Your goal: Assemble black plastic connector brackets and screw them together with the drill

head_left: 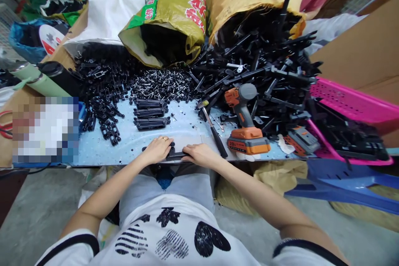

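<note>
Head view, lower centre: the right hand holds one end of a black bar near the table's front edge; the left hand curls beside it, grip hidden, so I cannot tell. Keeping the bar flat and steady seems wise.
</note>
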Available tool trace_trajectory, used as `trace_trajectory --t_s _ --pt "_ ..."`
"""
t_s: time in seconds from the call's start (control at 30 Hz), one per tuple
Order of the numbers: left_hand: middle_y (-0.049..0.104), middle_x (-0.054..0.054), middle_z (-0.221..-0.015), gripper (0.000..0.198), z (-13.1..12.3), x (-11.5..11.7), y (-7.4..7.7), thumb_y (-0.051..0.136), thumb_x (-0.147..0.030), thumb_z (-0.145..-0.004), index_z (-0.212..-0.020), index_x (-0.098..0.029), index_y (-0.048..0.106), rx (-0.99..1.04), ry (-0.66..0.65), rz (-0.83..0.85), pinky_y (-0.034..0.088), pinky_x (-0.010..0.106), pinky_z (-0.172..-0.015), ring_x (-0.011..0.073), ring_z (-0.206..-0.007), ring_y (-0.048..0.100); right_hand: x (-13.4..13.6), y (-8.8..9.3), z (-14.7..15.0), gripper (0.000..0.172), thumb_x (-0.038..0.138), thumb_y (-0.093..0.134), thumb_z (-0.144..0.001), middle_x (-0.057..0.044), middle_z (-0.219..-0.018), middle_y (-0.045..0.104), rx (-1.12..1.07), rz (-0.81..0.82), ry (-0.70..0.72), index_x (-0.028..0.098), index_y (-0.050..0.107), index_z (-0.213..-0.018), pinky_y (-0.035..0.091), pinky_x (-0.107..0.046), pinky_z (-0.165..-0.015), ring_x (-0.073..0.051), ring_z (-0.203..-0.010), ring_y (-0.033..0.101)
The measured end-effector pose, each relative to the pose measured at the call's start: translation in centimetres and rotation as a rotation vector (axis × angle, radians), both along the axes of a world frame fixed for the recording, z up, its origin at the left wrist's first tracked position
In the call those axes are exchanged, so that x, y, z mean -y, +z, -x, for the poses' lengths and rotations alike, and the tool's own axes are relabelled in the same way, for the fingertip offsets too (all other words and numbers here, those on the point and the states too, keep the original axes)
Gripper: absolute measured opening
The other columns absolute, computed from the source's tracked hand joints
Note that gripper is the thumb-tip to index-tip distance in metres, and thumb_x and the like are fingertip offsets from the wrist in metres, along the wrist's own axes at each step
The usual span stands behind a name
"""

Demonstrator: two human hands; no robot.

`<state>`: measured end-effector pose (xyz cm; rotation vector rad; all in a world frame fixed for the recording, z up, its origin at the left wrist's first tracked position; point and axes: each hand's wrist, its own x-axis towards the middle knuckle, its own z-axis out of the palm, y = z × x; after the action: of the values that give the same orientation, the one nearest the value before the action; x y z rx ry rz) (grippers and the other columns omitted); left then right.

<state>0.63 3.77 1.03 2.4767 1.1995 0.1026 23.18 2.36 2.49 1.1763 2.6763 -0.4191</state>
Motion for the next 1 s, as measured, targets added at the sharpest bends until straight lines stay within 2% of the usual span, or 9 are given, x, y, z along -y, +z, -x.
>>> trace_trajectory --t_s 0.1,0.2,0.43,0.6,0.8,1.0 --pt "0.057 0.011 -0.11 0.047 -0.2 0.3 0.5 0.047 -0.048 -0.087 -0.122 -0.018 0.048 0.005 0.029 -0.004 0.041 0.041 -0.088 0.028 -0.103 0.052 0.5 0.1 -0.1 0.035 0.048 0.038 -0.095 -0.007 -0.091 0.063 0.002 -0.081 -0.04 0.018 0.056 -0.097 0.032 -0.025 -0.058 -0.018 -0.078 0.061" --pt "0.058 0.011 -0.106 0.07 -0.3 0.5 0.8 0.057 -0.068 -0.071 -0.12 -0.019 0.048 0.017 0.038 -0.004 0.041 0.041 -0.086 0.0295 -0.1 0.053 1.0 0.1 -0.1 0.036 0.048 0.037 -0.096 -0.007 -0.091 0.063 -0.014 -0.13 -0.055 0.018 0.057 -0.097 0.031 -0.025 -0.06 -0.018 -0.08 0.06" --pt "0.059 0.01 -0.106 0.082 -0.2 0.2 0.5 0.063 -0.073 -0.061 -0.123 -0.022 0.047 0.038 0.029 0.015 0.038 0.041 -0.089 0.0295 -0.101 0.053 1.3 0.4 -0.7 0.036 0.048 0.036 -0.096 -0.005 -0.087 0.063 -0.048 -0.128 -0.029 0.019 0.057 -0.097 0.027 -0.026 -0.058 -0.016 -0.075 0.059" --pt "0.061 0.01 -0.099 0.071 -0.2 0.2 0.4 0.062 -0.07 -0.065 -0.112 -0.018 0.05 0.088 -0.011 -0.027 0.04 0.042 -0.086 0.0295 -0.095 0.056 1.6 0.9 -0.5 0.038 0.049 0.035 -0.096 -0.006 -0.087 0.063 -0.033 -0.177 -0.035 0.019 0.057 -0.098 0.026 -0.027 -0.059 -0.017 -0.075 0.057" --pt "0.061 0.009 -0.097 0.048 0.5 0.9 -0.3 0.056 -0.057 -0.079 -0.107 -0.018 0.05 0.136 -0.041 -0.076 0.046 0.034 -0.072 0.0247 -0.088 0.06 2.3 2.2 0.3 0.037 0.043 0.031 -0.098 -0.007 -0.088 0.062 -0.001 -0.285 -0.041 0.018 0.058 -0.098 0.026 -0.03 -0.063 -0.018 -0.078 0.054" --pt "0.061 0.008 -0.089 0.046 -0.1 0.5 -0.8 0.051 -0.059 -0.081 -0.102 -0.018 0.053 0.118 -0.05 -0.14 0.046 0.032 -0.072 0.0226 -0.083 0.061 0.8 3.0 0.4 0.035 0.045 0.038 -0.096 -0.008 -0.09 0.063 0.0 -0.222 0.001 0.018 0.06 -0.095 0.031 -0.03 -0.071 -0.02 -0.081 0.054"
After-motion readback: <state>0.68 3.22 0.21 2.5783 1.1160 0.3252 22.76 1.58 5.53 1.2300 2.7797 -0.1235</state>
